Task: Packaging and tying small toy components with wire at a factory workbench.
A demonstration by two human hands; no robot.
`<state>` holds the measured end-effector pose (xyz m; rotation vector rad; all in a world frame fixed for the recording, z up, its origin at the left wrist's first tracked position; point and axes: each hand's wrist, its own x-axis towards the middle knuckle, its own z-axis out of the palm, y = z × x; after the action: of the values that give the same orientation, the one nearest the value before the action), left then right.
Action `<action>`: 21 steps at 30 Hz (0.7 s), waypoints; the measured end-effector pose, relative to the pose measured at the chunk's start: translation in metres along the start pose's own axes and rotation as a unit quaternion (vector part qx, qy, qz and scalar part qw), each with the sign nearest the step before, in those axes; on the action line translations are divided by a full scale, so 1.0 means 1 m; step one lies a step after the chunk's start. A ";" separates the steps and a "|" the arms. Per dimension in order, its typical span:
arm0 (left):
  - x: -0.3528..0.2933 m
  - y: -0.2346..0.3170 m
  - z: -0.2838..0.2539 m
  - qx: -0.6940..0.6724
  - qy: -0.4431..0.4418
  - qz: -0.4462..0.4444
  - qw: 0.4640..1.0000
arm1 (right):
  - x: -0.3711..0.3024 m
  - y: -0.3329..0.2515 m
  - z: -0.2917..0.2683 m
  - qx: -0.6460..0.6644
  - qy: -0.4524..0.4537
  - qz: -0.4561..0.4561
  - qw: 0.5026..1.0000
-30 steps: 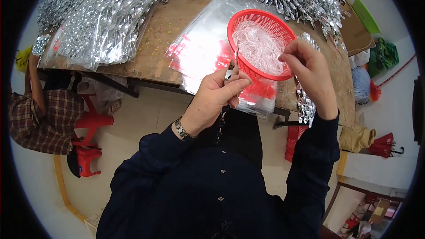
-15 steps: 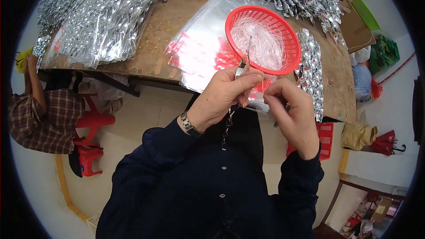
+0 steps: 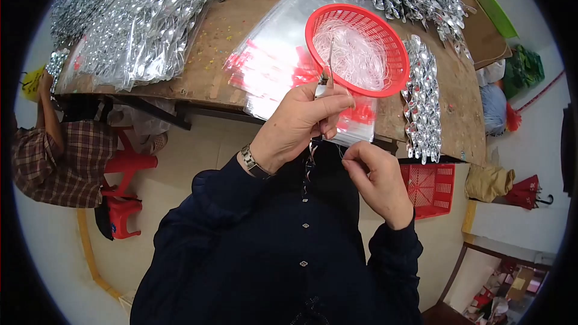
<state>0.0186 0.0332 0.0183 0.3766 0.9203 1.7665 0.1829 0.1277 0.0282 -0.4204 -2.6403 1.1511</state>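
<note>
My left hand [image 3: 301, 120], with a metal watch at its wrist, is closed on a shiny twisted foil strip [image 3: 310, 162]. The strip's thin end points up past my fingers toward the red basket [image 3: 397, 84]. Its lower part hangs below my hand and looks dark in front of my clothes. Lower and to the right, my right hand [image 3: 380, 183] pinches thumb against forefinger on a fine thread [image 3: 341, 151], hard to see. The basket holds a tangled heap of pale thread loops [image 3: 355, 54].
Flat clear plastic bags [image 3: 271, 48] with red print lie under the basket. Silver twisted strips [image 3: 423, 102] lie right of it; bagged ones [image 3: 150, 30] are at the left. A red crate [image 3: 430, 189] sits below the table. Another person [image 3: 72, 156] works at far left.
My right hand has moved down and slightly left, away from the basket, still pinching. My left hand has shifted slightly left and keeps hold of the strip.
</note>
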 end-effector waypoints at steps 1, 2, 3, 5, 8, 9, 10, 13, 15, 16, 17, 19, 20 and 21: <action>0.000 0.000 -0.001 -0.004 -0.001 0.003 1.000 | -0.002 0.002 0.001 0.003 -0.007 0.010 1.000; 0.001 0.000 -0.001 -0.008 -0.001 0.006 1.000 | -0.004 0.004 0.003 0.003 -0.007 0.011 1.000; 0.001 0.000 -0.002 -0.008 -0.001 0.006 1.000 | -0.006 0.007 0.004 0.003 -0.008 0.014 1.000; 0.001 -0.001 -0.004 -0.016 -0.009 0.020 1.000 | -0.009 0.009 0.007 0.005 -0.009 0.018 1.000; 0.002 -0.003 -0.007 -0.019 -0.004 0.026 0.999 | -0.012 0.010 0.009 0.008 -0.003 0.034 0.999; 0.002 -0.004 -0.007 -0.019 -0.004 0.026 0.999 | -0.013 0.011 0.009 0.006 -0.002 0.041 0.999; 0.001 -0.004 -0.007 -0.020 0.001 0.027 0.999 | -0.014 0.011 0.010 0.004 -0.002 0.047 0.999; 0.001 -0.004 -0.008 -0.018 0.007 0.032 0.999 | -0.014 0.011 0.009 -0.002 0.001 0.056 0.998; 0.000 -0.005 -0.010 -0.014 0.009 0.036 0.999 | -0.015 0.012 0.009 -0.002 0.002 0.054 0.999; 0.000 -0.006 -0.010 -0.011 0.013 0.040 0.999 | -0.015 0.012 0.009 -0.003 0.003 0.052 0.999; 0.000 -0.006 -0.011 -0.008 0.017 0.043 0.999 | -0.015 0.013 0.008 -0.003 0.003 0.053 0.999; -0.001 -0.006 -0.010 -0.006 0.018 0.048 0.999 | -0.015 0.013 0.007 -0.015 -0.002 0.059 0.998; -0.001 -0.006 -0.010 -0.003 0.019 0.054 0.998 | -0.016 0.013 0.007 -0.015 -0.002 0.059 0.998; -0.001 -0.006 -0.011 -0.003 0.019 0.053 0.998 | -0.016 0.013 0.007 -0.020 -0.002 0.061 0.998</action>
<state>0.0164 0.0289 0.0069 0.3955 0.9354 1.8796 0.1978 0.1262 0.0125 -0.5962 -2.6775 1.1359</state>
